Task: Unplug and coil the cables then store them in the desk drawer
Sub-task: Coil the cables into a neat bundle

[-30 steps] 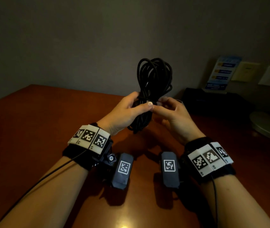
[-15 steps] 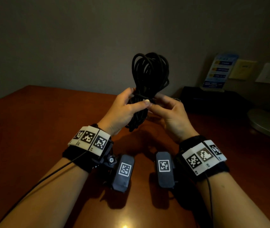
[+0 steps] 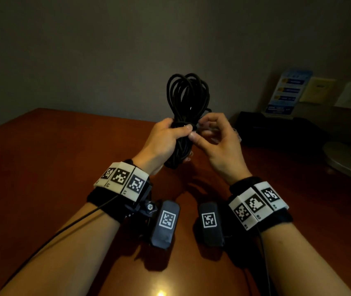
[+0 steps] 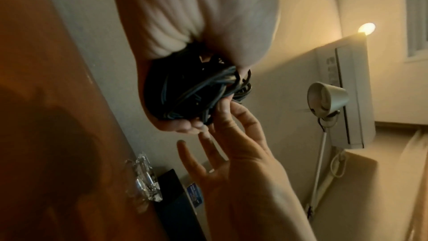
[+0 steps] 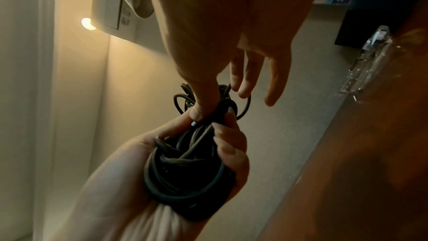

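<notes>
Coiled cable (image 3: 188,97), frame centre: black throughout. Worktop (image 3: 42,159): reddish-brown, glossy. Wall (image 3: 106,50), upper frame: dull grey. Wrist bands (image 3: 121,180): black, carrying white tiles with black-and-white square code patterns. Leaflet (image 3: 287,92), upper right: blue with yellow strips. Box (image 3: 277,127) beneath it: black.

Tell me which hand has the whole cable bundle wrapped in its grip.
The left hand: its fingers curl round the coiled black cable. The right hand only pinches at its middle.
</notes>
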